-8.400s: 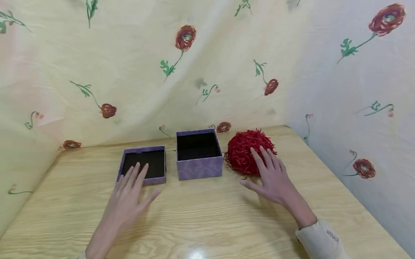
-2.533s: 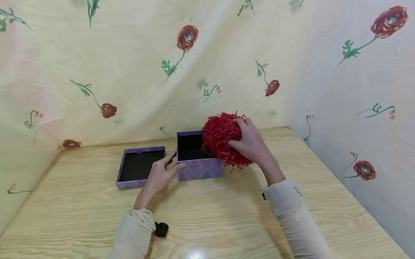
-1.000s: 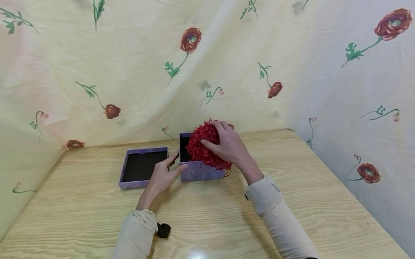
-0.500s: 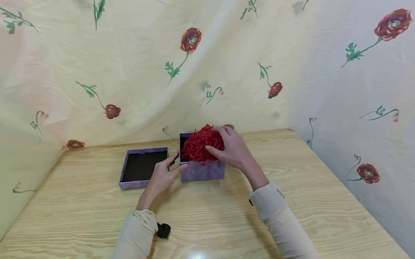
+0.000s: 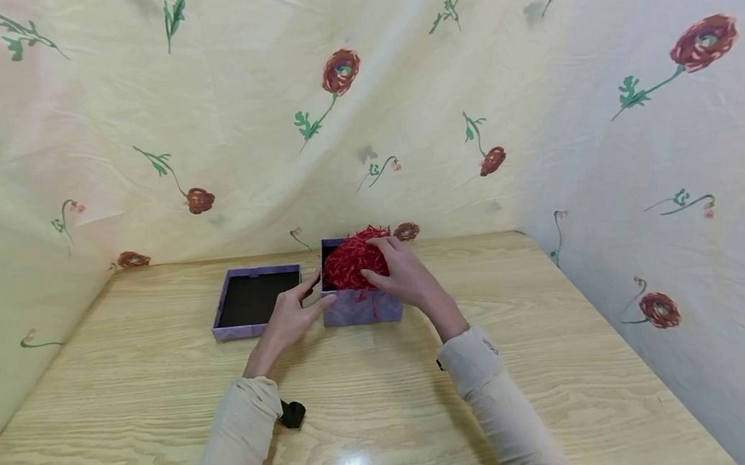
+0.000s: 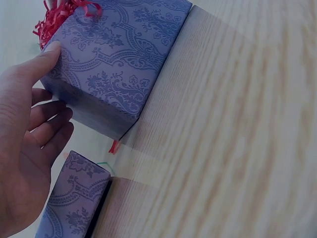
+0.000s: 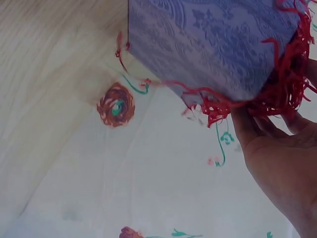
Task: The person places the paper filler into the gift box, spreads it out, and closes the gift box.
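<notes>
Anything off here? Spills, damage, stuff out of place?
Slight spill: strands of the red shredded filler hang over the rim of the purple box, and a loose strand seems to lie outside by its base, apart from the main clump inside. No damage visible on the box's outer walls.

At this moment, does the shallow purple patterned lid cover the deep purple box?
No, the lid lies beside the box, on the wooden table.
</notes>
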The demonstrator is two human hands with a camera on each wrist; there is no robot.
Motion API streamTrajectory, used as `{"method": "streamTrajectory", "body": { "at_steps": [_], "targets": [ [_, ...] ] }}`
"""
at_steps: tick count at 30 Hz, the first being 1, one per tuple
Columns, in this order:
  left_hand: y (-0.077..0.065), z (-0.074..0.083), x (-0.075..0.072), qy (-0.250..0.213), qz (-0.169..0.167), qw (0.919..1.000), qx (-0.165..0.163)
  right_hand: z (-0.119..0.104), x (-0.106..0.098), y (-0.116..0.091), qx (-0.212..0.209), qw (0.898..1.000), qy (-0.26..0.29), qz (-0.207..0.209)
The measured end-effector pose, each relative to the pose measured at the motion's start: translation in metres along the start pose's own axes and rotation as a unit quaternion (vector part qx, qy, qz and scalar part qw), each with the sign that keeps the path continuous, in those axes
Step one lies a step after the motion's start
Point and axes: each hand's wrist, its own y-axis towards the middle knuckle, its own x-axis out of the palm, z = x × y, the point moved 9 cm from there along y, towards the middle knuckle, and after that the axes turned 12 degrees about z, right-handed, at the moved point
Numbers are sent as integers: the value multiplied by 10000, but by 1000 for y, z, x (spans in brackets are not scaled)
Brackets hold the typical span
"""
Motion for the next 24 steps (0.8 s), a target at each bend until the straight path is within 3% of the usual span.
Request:
{"method": "streamTrajectory", "body": {
  "at_steps": [17, 24],
  "targets": [
    [0, 2, -1, 37, 11, 10000, 27, -2, 28, 10, 120, 9994, -118, -297],
    [1, 1, -1, 76, 33, 9999, 88, 4, 36, 13, 424, 9971, -204, -605]
  ]
}}
